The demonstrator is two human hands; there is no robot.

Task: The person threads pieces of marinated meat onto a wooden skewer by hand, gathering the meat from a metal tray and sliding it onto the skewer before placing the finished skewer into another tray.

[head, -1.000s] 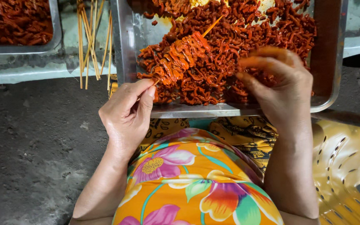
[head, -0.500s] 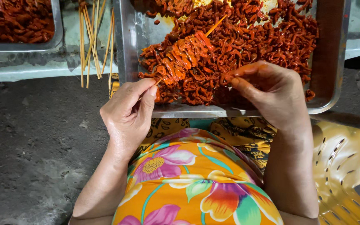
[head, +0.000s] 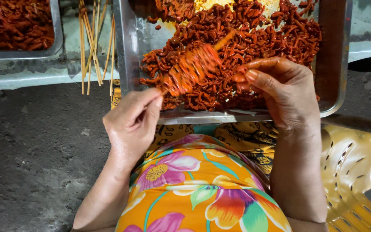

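The left hand (head: 134, 124) pinches the lower end of a wooden skewer (head: 190, 68) between thumb and forefinger, and the skewer slants up over the steel tray (head: 338, 64), its threaded meat blurred. The right hand (head: 280, 92) presses its fingertips together on a red strip in the tray (the strip itself is hard to see). Bare sticks (head: 92, 43) lie left of the tray.
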